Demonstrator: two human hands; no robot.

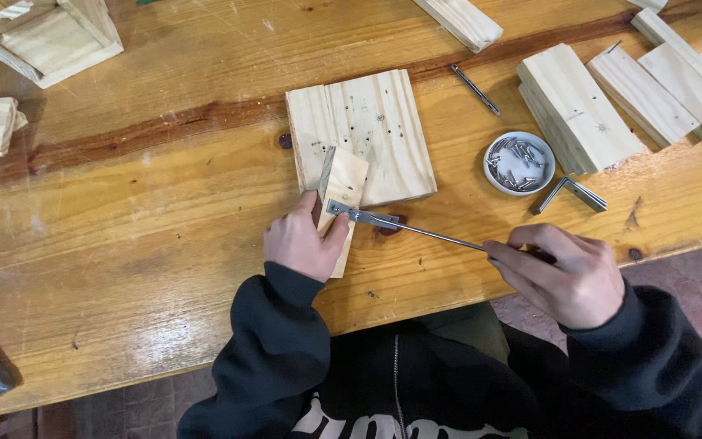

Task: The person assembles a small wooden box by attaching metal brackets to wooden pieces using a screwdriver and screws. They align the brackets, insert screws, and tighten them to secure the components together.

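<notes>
Two bare hands worked at the table's near edge. The left hand (302, 242) pinned a small pale pine strip (343, 203), its long axis running away from the person. The right hand (566, 272) gripped the handle of a thin steel hammer (404, 225), lying crosswise, head touching the strip beside the left thumb. Beyond lay a square pine board (371, 130) and a round grey dish of nails (518, 162).

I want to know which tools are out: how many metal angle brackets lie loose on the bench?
1. A metal angle bracket lies on the table just below the round dish of nails, beyond the right hand. Others may sit outside the view.
</notes>
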